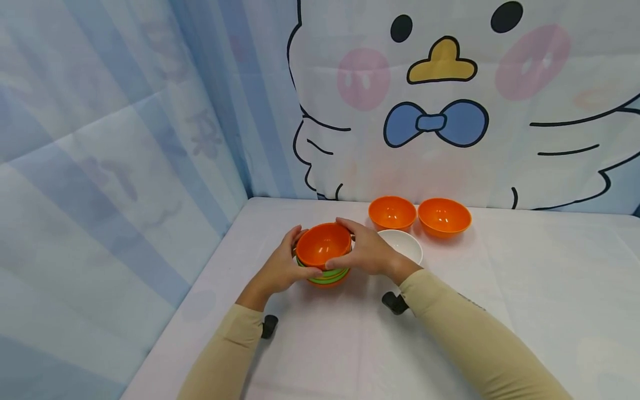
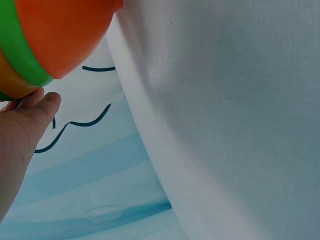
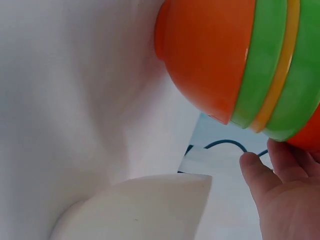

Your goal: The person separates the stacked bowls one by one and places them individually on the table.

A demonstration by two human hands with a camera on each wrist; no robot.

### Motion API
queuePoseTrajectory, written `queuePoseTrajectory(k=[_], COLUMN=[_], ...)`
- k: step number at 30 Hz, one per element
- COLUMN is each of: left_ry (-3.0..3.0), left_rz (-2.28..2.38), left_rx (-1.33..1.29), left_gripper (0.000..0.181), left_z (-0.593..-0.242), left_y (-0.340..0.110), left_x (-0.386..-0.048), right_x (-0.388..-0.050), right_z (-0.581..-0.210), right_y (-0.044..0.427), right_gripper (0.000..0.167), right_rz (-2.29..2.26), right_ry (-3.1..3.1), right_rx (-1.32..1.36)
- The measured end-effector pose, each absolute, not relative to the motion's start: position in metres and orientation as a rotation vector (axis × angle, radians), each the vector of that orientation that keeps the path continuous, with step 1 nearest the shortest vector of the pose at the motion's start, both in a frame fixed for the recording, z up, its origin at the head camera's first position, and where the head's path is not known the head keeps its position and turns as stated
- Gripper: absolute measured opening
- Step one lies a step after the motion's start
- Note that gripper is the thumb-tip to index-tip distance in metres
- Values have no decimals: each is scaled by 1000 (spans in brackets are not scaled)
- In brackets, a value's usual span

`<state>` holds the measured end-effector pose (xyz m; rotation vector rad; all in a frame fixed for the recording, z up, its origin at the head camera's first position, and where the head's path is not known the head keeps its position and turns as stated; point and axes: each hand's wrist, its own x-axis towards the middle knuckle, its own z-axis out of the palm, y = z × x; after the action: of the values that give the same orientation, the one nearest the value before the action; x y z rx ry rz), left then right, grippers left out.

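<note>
A stack of nested bowls stands on the table, with an orange bowl (image 1: 324,244) on top, tilted toward the head camera. Below it show green bowl rims (image 1: 334,274) with a yellow-orange band between them, and another orange bowl (image 3: 210,55) at the bottom. My left hand (image 1: 280,268) holds the top orange bowl from the left, thumb at its near side. From the right, my right hand (image 1: 369,250) grips the same bowl, thumb at its front. The far fingers are partly hidden behind the bowls. Just right of the stack sits a white bowl (image 1: 406,245), partly covered by the right hand.
Two orange bowls, a left one (image 1: 392,213) and a right one (image 1: 444,218), stand side by side at the table's back edge. Behind the white-covered table (image 1: 545,289) hangs a printed curtain (image 1: 440,166); another curtain (image 1: 125,166) runs along the left side.
</note>
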<state>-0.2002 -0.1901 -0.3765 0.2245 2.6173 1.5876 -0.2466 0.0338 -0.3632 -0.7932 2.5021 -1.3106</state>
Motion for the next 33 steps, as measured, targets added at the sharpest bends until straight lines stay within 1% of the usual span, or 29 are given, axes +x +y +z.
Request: queuePoseTrajectory(k=[10, 20, 28, 33], left_ry=[2610, 2623, 2625, 2613], left_rz=[1597, 1583, 1580, 1594], left_rx=[234, 213, 235, 272], left_gripper=[113, 113, 114, 111], left_z=[-379, -380, -379, -379], left_y=[-192, -192, -193, -194], left_x=[-202, -201, -201, -202], right_x=[-244, -242, -240, -239], right_z=[-359, -359, -347, -340], right_y=[33, 37, 47, 60], right_gripper=[86, 87, 93, 93], right_rz=[-1373, -1443, -1570, -1648], right_ry=[2493, 2549, 2498, 2483], right_rx=[-814, -806, -810, -804])
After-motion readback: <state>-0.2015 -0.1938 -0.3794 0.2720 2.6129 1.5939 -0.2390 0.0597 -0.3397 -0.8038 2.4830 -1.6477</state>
